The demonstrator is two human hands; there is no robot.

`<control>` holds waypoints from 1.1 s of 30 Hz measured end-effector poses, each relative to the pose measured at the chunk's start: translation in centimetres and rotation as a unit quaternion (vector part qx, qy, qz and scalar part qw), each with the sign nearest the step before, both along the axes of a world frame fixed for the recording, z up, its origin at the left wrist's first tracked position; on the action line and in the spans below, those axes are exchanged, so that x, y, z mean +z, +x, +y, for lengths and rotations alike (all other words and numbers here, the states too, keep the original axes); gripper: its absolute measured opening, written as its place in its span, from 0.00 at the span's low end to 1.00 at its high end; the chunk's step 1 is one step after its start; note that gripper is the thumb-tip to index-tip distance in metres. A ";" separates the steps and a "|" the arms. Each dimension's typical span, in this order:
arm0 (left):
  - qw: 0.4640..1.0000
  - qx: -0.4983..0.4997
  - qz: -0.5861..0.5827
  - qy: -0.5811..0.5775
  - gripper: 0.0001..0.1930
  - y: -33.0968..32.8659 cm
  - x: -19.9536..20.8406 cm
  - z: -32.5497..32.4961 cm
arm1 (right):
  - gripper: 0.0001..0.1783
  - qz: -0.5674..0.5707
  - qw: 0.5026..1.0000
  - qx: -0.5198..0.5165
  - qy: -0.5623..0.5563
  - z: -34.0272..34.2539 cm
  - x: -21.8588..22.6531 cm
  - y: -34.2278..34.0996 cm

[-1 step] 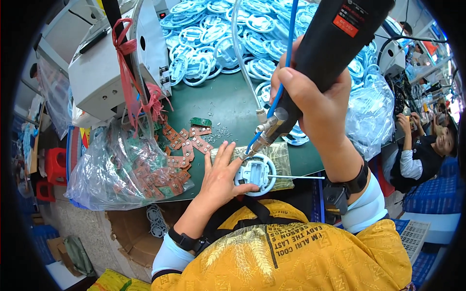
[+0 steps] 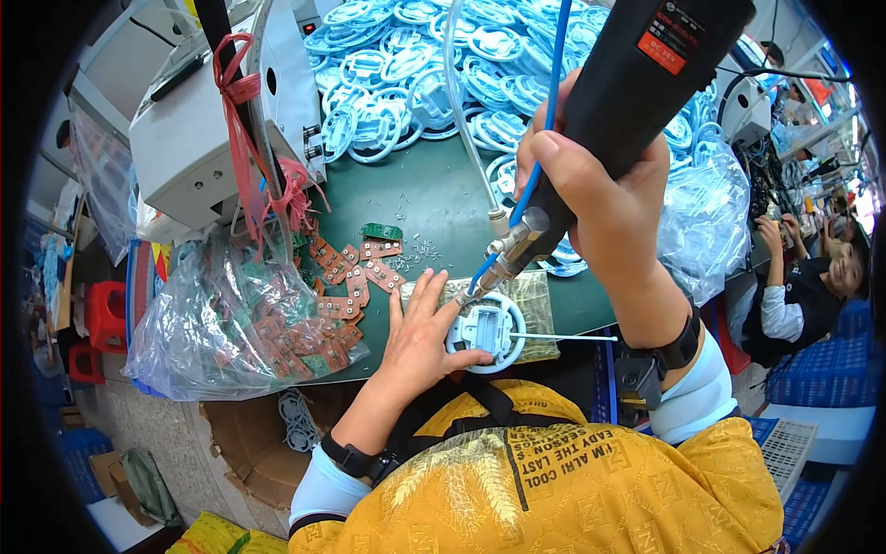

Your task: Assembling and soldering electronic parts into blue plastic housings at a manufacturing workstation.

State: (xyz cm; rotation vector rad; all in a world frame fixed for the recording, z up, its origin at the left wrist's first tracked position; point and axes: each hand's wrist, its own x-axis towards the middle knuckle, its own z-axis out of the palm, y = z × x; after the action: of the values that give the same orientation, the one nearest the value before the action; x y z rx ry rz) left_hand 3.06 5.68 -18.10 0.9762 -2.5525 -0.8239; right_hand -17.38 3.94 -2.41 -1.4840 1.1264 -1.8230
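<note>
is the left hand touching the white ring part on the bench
Touching. The head view shows the left hand lying flat beside the white ring part, its thumb pressed against the ring's lower rim with no gap.

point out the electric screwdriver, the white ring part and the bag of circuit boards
electric screwdriver (image 2: 637, 102), head view, on its black body.
white ring part (image 2: 486, 330), head view, on its centre plate.
bag of circuit boards (image 2: 231, 319), head view, on the clear plastic.

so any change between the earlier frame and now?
Nothing visibly changed. The right hand still grips the black power screwdriver with its tip down on the white round part, and the left hand still rests flat beside that part, steadying it on the green bench. The bag of small circuit boards lies as before.
</note>
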 end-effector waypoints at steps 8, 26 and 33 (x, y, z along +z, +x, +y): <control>0.999 0.009 0.032 -0.014 0.39 -0.1 -2.6 0.0 | 0.21 -0.033 0.997 0.008 0.067 0.6 -0.1 1.2; 0.999 0.022 -0.020 -0.025 0.42 0.0 -3.3 -0.1 | 0.20 -0.007 0.998 -0.040 0.044 2.0 2.5 2.5; 0.998 0.060 -0.007 -0.025 0.49 0.8 -2.7 0.9 | 0.22 -0.082 0.991 0.075 -0.080 0.9 1.2 4.0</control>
State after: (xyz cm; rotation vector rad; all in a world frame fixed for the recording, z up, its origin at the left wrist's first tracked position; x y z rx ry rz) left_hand 3.84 6.61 -20.84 1.1106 -2.4852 -0.7196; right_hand -13.40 4.82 -1.24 -1.4337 0.7846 -1.9263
